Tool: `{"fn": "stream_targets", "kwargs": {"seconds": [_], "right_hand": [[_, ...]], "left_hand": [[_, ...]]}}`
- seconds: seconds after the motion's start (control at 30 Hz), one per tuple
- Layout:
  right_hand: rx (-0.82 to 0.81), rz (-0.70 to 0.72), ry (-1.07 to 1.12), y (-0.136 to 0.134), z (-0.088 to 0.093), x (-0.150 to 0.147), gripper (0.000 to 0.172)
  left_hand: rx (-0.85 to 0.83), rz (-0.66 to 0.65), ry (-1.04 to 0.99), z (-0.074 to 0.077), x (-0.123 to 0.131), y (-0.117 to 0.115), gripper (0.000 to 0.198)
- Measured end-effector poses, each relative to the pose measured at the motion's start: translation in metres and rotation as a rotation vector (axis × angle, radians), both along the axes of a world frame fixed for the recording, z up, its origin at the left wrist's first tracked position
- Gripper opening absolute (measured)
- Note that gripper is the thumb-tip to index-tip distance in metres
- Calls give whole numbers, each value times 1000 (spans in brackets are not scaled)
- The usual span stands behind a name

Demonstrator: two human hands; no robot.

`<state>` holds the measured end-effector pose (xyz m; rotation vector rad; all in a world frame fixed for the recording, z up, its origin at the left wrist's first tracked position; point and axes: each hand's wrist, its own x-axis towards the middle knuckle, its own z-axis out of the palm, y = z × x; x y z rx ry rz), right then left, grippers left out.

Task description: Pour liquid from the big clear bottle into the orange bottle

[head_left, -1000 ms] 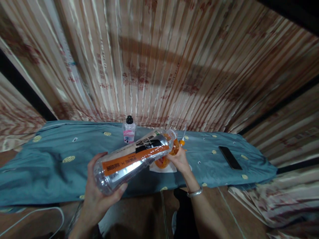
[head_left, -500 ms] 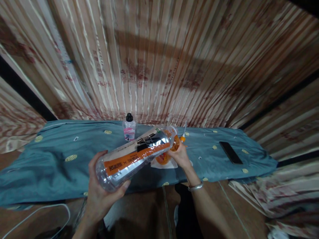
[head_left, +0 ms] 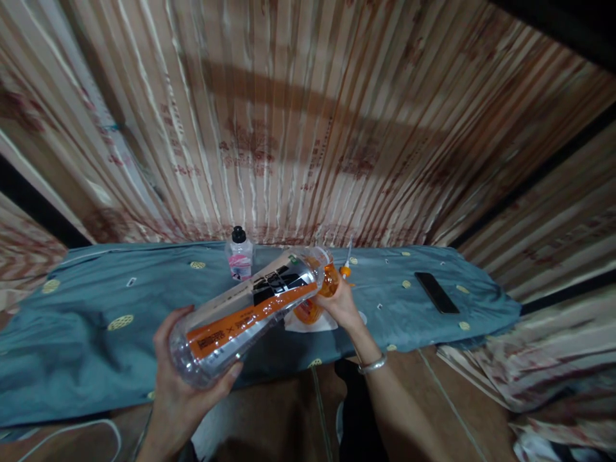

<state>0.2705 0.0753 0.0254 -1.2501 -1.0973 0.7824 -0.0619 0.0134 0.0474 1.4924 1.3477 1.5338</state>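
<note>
My left hand (head_left: pixel 185 385) is wrapped round the base of a large clear plastic bottle (head_left: pixel 255 308) with an orange and silver label. The bottle is tilted, its neck up and to the right, meeting the top of an orange see-through bottle (head_left: pixel 330 281). My right hand (head_left: pixel 339 301) is closed round the upper part of that orange bottle, which stands on a white tissue (head_left: pixel 312 326). The larger bottle hides part of it, and I cannot tell whether liquid flows. Just behind my right hand is an orange pump top with a pale tube (head_left: pixel 346 268).
A clear bottle with a black cap and pink label (head_left: pixel 239 256) stands behind the tilted bottle. To the right lies a black phone (head_left: pixel 436 293) on the blue-green cloth (head_left: pixel 96 295). A pleated curtain (head_left: pixel 289 128) closes off the back. One white cable (head_left: pixel 96 423) loops at lower left.
The whole view has shifted slightly, with everything sitting a little further left and lower. Both hands keep their holds, and the large bottle stays tilted against the orange one.
</note>
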Motion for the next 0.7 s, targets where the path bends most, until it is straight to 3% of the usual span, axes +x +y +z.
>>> {"fn": "stream_targets", "kwargs": {"seconds": [0.3, 0.7], "right_hand": [[-4, 41, 10, 1, -3, -1, 65], [3, 59, -8, 2, -9, 0, 67]], "left_hand": [[-24, 35, -28, -9, -3, 3, 108], [-21, 12, -91, 3, 8, 1, 107]]}}
